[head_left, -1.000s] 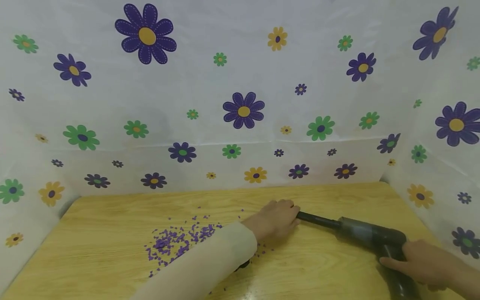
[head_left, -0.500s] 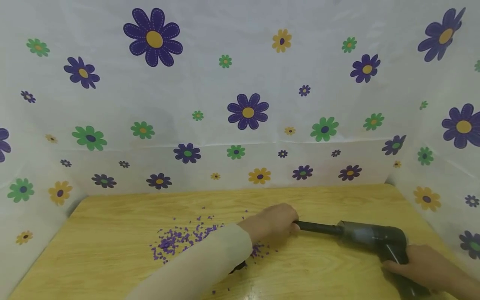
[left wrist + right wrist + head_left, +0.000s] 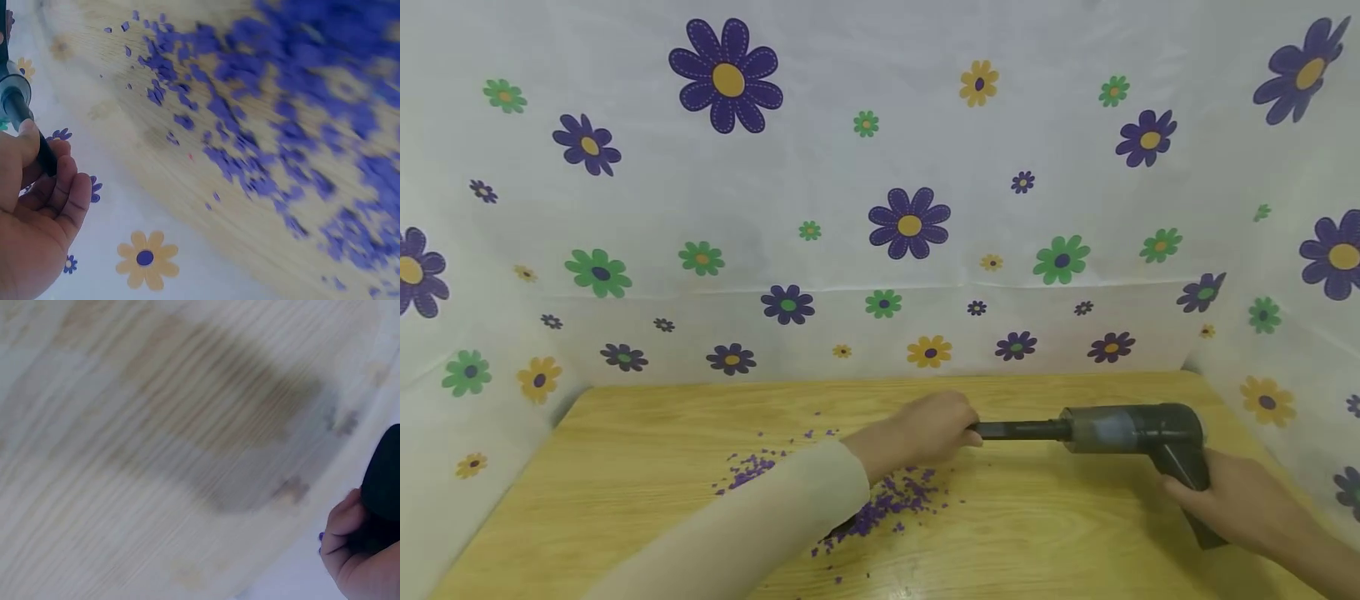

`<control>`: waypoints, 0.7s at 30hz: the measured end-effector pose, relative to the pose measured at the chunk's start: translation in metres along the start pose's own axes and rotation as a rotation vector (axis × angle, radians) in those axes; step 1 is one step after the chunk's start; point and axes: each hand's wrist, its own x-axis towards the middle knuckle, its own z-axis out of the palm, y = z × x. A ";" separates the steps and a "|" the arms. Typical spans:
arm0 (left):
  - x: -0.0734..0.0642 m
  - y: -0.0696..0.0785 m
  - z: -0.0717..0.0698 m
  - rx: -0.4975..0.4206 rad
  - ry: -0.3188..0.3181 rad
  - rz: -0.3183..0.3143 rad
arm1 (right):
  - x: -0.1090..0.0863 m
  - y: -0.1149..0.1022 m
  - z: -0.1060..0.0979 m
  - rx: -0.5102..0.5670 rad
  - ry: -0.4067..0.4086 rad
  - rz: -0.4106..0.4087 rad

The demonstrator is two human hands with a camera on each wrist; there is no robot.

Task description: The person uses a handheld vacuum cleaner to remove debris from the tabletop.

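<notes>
A black handheld vacuum cleaner (image 3: pixel 1176 429) with a see-through dust cup (image 3: pixel 1101 429) spans the space between my two hands, over the right half of the table. My right hand (image 3: pixel 1251 500) grips its handle, which slants down. My left hand (image 3: pixel 932 427) holds the free end of the slim black nozzle tube (image 3: pixel 1022 430). In the left wrist view the thumb presses on the tube (image 3: pixel 45 153) and the fingers curl under it. Small purple bits (image 3: pixel 895 500) lie scattered below my left forearm, whose sleeve covers part of them.
A dark object (image 3: pixel 842 527) shows at the sleeve's lower edge, mostly hidden, among the purple bits. The wooden tabletop (image 3: pixel 1037 542) is enclosed at the back and sides by a white flowered sheet (image 3: pixel 820 167).
Both hands and the vacuum have shifted left, and the vacuum has turned nearly level. The left sleeve has moved left, uncovering more purple bits on its right. The head view has also shifted slightly.
</notes>
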 end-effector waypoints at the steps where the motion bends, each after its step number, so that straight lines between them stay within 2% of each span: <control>1: -0.004 -0.001 -0.001 0.010 0.004 -0.002 | 0.000 -0.003 0.000 0.022 -0.002 -0.002; 6: -0.028 -0.009 -0.006 0.024 0.051 -0.010 | 0.001 -0.022 -0.001 0.143 0.011 -0.009; 11: -0.057 -0.020 -0.010 -0.017 0.144 0.014 | 0.004 -0.047 0.000 0.345 0.029 -0.032; 17: -0.083 -0.037 -0.015 -0.026 0.240 0.061 | 0.007 -0.067 0.003 0.637 -0.060 -0.113; 19: -0.090 -0.042 -0.018 -0.025 0.262 0.076 | 0.007 -0.070 0.004 0.734 -0.105 -0.167; 21: -0.096 -0.048 -0.021 -0.034 0.283 0.091 | 0.010 -0.072 0.004 0.847 -0.161 -0.263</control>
